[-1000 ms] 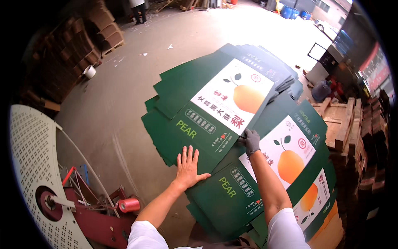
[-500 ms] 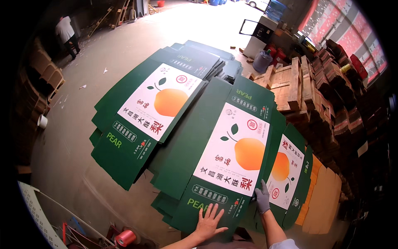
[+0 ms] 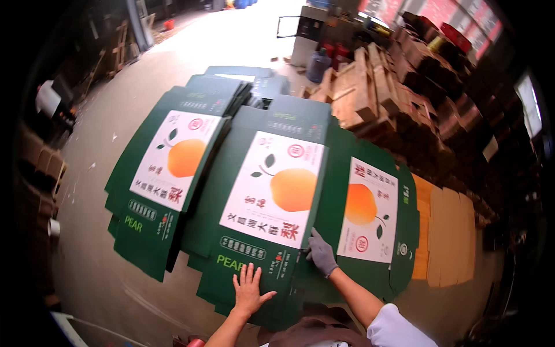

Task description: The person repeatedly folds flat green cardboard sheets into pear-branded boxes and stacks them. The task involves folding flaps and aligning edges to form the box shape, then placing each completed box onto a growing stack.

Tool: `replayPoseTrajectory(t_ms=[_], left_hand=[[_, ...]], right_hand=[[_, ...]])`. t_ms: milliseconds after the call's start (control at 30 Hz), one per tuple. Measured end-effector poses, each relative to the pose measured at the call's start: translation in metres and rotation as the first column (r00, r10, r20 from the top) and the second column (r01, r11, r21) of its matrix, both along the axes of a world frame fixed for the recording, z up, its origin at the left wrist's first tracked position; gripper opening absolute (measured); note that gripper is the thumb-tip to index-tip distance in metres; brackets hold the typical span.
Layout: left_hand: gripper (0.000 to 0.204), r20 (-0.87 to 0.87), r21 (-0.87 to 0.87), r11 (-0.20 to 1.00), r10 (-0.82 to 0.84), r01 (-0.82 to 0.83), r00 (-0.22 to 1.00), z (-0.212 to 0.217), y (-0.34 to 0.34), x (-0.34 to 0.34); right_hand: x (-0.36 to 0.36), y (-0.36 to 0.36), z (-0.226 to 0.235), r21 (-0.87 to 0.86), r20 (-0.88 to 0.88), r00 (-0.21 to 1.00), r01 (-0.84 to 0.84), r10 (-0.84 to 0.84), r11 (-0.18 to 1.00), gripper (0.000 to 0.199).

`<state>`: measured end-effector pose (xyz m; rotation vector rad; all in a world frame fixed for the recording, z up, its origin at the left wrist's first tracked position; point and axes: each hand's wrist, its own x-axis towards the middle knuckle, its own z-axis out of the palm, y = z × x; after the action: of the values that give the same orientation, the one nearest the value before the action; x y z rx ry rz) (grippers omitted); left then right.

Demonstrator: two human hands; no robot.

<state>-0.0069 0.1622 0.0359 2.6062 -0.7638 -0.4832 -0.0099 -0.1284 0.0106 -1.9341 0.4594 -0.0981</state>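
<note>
Left fingers [image 3: 250, 276] spread wide on a flat box [image 3: 272, 188], not folded up; right fingers [image 3: 316, 239] at its edge, grip unclear

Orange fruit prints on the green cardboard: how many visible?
3: left print, middle print and right print, side by side across the green cardboard. More may be hidden underneath.

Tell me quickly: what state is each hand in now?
Left hand: open, palm down on the middle flattened green fruit carton.
Right hand: gloved, at that carton's right edge; grip cannot be told.
</note>
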Motion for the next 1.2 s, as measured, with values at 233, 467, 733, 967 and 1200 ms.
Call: replayPoseTrajectory(t_ms=[233,467,733,967,1200], left_hand=[[0.07,0.096,0.066,0.984,0.158,-0.165,0.983,-0.027,-0.034,-0.01],[0.038,0.059,-0.316,0.89,-0.327,0.328,0.943,0.019,-0.256,-0.105],[0.034,-0.72,-0.518,0.852,-0.481,0.075,0.499,-0.056,-0.584,-0.283],[0.04,-0.978,-0.043,0.966,0.012,-0.257,0.209,-0.095,-0.717,-0.359],[0.033,-0.987,0.008,0.944,0.059,-0.331,0.147,-0.107,-0.743,-0.378]], right_hand=[[-0.044,-0.062,0.06,-0.177,-0.159,0.985,-0.098,0.069,0.979,0.04],[-0.318,-0.302,-0.006,-0.419,-0.03,0.739,0.602,-0.673,0.68,0.025],[-0.542,-0.481,-0.04,-0.736,-0.423,0.241,0.472,-0.874,0.486,0.029],[-0.56,-0.493,-0.054,-0.487,-0.369,0.266,0.761,-0.891,0.429,0.029],[-0.557,-0.484,-0.058,-0.362,-0.346,0.301,0.831,-0.889,0.423,0.033]])
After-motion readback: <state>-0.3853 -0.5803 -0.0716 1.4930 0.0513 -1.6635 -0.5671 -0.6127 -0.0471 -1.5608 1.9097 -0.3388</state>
